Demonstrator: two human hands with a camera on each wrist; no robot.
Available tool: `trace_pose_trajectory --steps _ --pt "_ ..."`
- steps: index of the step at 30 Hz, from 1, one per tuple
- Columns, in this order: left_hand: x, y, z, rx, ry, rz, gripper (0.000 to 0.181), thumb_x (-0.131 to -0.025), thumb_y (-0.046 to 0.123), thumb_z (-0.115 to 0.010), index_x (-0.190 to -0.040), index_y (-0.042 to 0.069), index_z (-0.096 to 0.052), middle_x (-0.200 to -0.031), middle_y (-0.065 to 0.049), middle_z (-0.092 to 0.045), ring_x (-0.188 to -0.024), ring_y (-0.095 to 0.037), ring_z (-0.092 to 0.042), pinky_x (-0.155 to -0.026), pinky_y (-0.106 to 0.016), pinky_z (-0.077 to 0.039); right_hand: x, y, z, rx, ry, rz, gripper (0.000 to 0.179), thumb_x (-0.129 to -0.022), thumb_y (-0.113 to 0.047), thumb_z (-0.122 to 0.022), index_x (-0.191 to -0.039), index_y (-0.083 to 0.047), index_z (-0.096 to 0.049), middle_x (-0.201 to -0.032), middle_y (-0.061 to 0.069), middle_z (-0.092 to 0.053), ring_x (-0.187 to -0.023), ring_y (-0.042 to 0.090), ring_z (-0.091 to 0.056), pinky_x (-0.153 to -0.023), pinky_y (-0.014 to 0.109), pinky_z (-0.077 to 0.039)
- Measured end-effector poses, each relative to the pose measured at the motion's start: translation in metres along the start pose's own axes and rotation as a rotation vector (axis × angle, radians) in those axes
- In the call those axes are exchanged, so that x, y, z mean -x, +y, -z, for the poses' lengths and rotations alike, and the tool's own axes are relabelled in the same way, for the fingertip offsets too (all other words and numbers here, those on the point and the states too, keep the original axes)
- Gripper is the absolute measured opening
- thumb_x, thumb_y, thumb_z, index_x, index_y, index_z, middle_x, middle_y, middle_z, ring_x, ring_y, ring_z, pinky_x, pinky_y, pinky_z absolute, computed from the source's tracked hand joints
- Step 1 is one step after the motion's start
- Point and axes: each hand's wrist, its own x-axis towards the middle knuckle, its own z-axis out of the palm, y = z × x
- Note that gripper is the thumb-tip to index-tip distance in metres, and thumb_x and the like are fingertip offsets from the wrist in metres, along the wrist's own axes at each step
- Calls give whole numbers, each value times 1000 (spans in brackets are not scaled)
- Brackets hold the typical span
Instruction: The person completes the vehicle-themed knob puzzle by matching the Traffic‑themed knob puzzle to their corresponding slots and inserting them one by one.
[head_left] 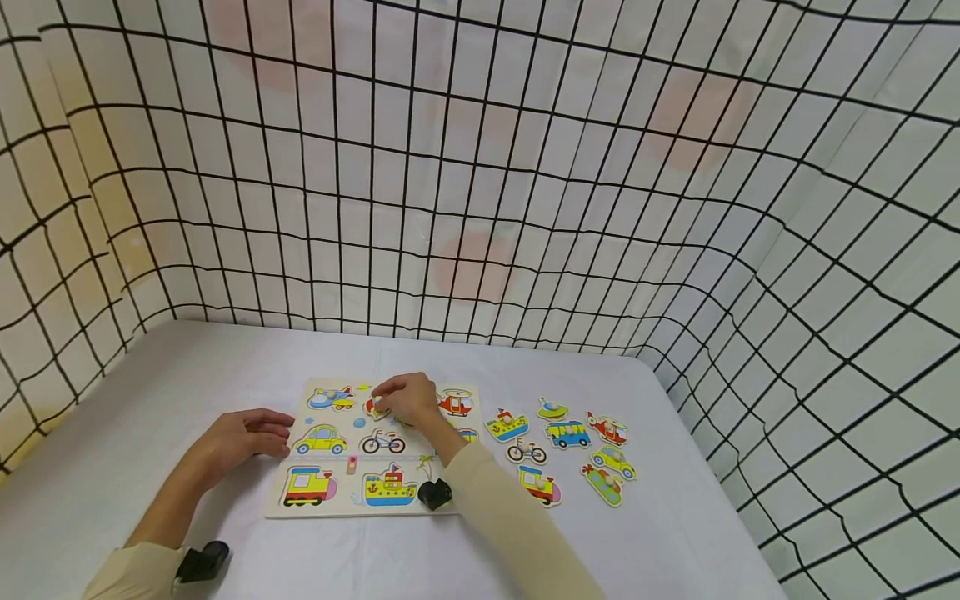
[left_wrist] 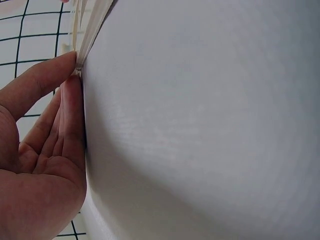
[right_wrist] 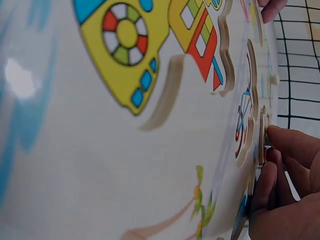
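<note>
A pale wooden puzzle board (head_left: pixel 347 492) with pictures of vehicles lies on the table. My right hand (head_left: pixel 411 400) is over its upper middle and pinches a small puzzle piece (head_left: pixel 375 408) with red on it, its picture mostly covered by the fingers. In the right wrist view, thumb and fingers of the right hand (right_wrist: pixel 287 175) hold that piece close to the board's surface. My left hand (head_left: pixel 243 437) touches the board's left edge with fingers nearly straight. The left wrist view has its fingertips (left_wrist: pixel 70 60) against the board's edge (left_wrist: pixel 90 40).
Right of the board lie several loose pieces, among them a boat (head_left: pixel 507 426), a bus (head_left: pixel 567 434), a bicycle (head_left: pixel 527 452), a helicopter (head_left: pixel 609 430), a car (head_left: pixel 613 461) and a train (head_left: pixel 538 485). Black grid netting (head_left: pixel 450 233) before pale walls surrounds the table.
</note>
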Motion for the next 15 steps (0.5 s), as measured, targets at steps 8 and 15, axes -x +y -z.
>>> trace_pose_trajectory --steps 8,15 --pt "-2 -1 -1 2 7 0 61 -83 18 -80 -136 -1 -58 -116 -15 -72 -109 -32 -60 -92 -47 -48 3 0 1 3 -11 7 9 -78 -16 -87 -85 -20 -82 -76 -8 -73 -82 8 -59 -82 28 -47" --pt "-3 -3 -1 8 14 13 62 -81 17 -82 -136 0 -59 -114 -13 -72 -108 -31 -60 -93 -48 -49 2 2 -1 36 -26 9 11 -79 -14 -86 -86 -22 -83 -75 -9 -70 -77 7 -56 -72 23 -44"
